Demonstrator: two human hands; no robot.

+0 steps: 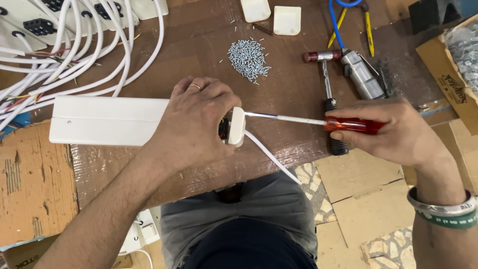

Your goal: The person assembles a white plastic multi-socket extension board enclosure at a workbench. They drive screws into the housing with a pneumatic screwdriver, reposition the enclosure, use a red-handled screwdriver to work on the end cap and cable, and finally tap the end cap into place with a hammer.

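Brown workbench (199,45): left hand (196,119) on white box (107,121), right hand (393,132) around screwdriver (318,121).

The left hand (196,119) covers the right end of the white power strip (107,121), so the joint with its end cap (236,126) is hidden. The screwdriver (318,121) handle's rear sits inside the right hand (393,132). The cardboard box (450,69) is cut by the right edge. The white cables (74,45) run off the left and top edges. Single screws in the screw pile (247,59) are too small to tell apart.
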